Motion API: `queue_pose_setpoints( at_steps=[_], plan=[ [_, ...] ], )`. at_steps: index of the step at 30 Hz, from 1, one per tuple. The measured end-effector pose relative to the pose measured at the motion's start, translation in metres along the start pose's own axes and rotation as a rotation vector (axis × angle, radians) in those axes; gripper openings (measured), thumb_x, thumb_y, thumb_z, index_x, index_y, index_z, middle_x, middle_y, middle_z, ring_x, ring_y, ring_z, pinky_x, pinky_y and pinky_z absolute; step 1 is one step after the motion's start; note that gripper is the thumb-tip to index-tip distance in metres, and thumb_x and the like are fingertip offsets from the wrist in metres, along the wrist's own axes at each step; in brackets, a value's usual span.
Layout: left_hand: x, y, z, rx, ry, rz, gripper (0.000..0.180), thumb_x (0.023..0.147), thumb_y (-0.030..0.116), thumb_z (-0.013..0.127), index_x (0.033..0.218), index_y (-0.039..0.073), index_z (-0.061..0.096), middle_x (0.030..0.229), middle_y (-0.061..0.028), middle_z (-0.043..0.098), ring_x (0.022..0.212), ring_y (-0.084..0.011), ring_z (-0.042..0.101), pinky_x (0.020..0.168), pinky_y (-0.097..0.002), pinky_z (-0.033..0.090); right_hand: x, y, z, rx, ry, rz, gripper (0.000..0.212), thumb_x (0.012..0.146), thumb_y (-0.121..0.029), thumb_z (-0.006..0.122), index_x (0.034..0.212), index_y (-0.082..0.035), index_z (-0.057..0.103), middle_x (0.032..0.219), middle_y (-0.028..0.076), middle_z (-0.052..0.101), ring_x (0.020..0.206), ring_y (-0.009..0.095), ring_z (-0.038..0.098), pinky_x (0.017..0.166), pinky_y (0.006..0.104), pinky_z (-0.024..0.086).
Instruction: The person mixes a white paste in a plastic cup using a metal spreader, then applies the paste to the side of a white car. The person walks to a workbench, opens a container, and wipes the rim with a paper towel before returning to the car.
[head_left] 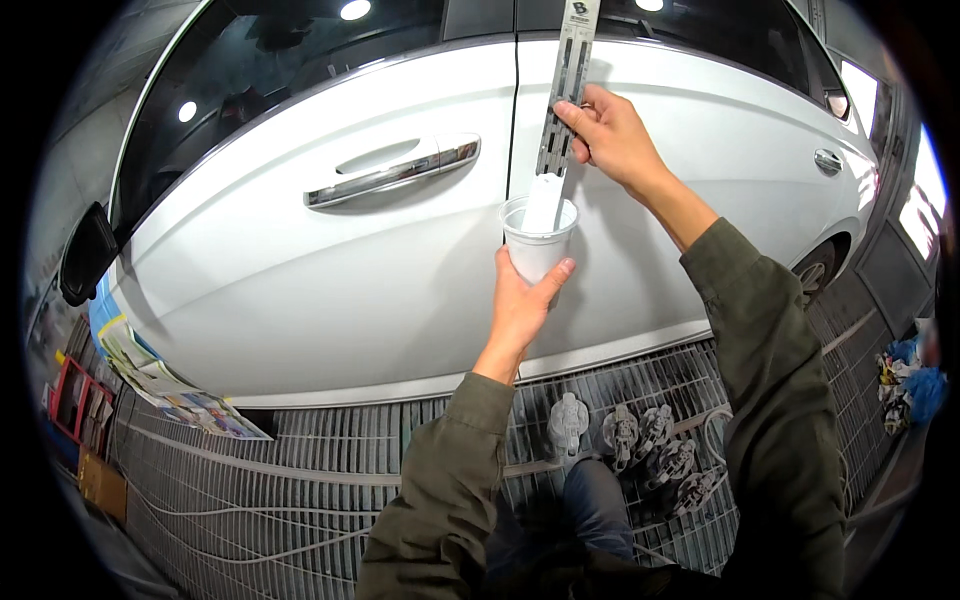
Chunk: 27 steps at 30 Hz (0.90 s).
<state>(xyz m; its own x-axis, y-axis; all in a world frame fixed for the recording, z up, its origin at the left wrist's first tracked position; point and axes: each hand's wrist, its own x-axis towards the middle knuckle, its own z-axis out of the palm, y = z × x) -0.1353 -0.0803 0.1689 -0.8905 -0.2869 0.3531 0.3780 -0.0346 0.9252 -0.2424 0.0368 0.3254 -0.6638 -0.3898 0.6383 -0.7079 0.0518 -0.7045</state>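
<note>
My left hand (524, 308) is wrapped round a white plastic cup (540, 250), holding it up in front of the white car's side. In my right hand (615, 135) is a flat metal mixing stick (568, 85) with slots and printed marks, gripped between thumb and fingers. The stick stands nearly upright, its white-coated lower end (545, 195) inside the cup. What the cup contains is hidden by its wall. Behind both hands are the car doors (400, 250), with a chrome door handle (395, 175) to the left.
Several dusty sanders (568, 422) lie on the floor grating (330, 465) near my leg. Hoses (270, 510) run across the grating. Masking paper (180, 385) hangs off the car at the left. A red rack (75, 400) stands far left, and crumpled rags (910, 385) sit at the right.
</note>
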Motion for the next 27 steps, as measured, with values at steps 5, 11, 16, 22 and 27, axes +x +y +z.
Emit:
queue_pose_setpoints(
  at_steps=[5,11,16,22,27],
  plan=[
    [-0.001,-0.006,-0.006,0.069,0.041,0.018,0.074,0.078,0.027,0.078,0.126,-0.006,0.033,0.112,-0.0166,0.055,0.100,-0.0225,0.056,0.082,-0.0323,0.048,-0.011,0.007,0.021,-0.037,-0.133,0.116,0.026,0.092,-0.023,0.061,0.085,0.002,0.059,0.059,0.004,0.056,0.048,0.010,0.052,0.048,0.0284,0.042],
    [-0.008,-0.010,-0.008,-0.007,0.041,-0.031,0.071,0.078,0.026,0.078,0.124,-0.004,0.033,0.103,-0.0133,0.055,0.083,-0.0151,0.057,0.066,-0.0274,0.049,0.037,0.001,0.001,0.056,0.013,0.050,0.026,0.096,-0.025,0.058,0.082,-0.003,0.056,0.060,-0.003,0.048,0.048,0.005,0.043,0.047,0.0219,0.034],
    [-0.010,-0.006,-0.008,-0.052,0.029,-0.046,0.069,0.078,0.024,0.079,0.124,-0.002,0.034,0.103,-0.0122,0.055,0.081,-0.0132,0.056,0.063,-0.0265,0.048,0.056,-0.005,-0.001,0.074,-0.001,0.029,0.026,0.096,-0.027,0.058,0.083,-0.004,0.054,0.062,-0.005,0.044,0.050,0.004,0.041,0.048,0.0208,0.033],
    [-0.009,-0.014,-0.010,-0.091,0.019,-0.040,0.068,0.078,0.023,0.079,0.125,-0.001,0.035,0.113,-0.0136,0.054,0.099,-0.0186,0.055,0.082,-0.0321,0.048,0.061,-0.003,-0.002,0.055,-0.016,0.015,0.026,0.096,-0.028,0.057,0.088,-0.004,0.056,0.058,-0.005,0.045,0.048,0.004,0.043,0.048,0.0206,0.035],
    [-0.010,-0.011,-0.011,-0.107,-0.008,-0.074,0.069,0.079,0.022,0.078,0.129,-0.001,0.035,0.121,-0.0138,0.051,0.108,-0.0201,0.052,0.090,-0.0340,0.045,0.063,0.004,-0.002,0.072,-0.016,-0.016,0.026,0.096,-0.028,0.057,0.090,-0.003,0.057,0.058,-0.004,0.047,0.048,0.003,0.044,0.047,0.0201,0.036]
  ],
)
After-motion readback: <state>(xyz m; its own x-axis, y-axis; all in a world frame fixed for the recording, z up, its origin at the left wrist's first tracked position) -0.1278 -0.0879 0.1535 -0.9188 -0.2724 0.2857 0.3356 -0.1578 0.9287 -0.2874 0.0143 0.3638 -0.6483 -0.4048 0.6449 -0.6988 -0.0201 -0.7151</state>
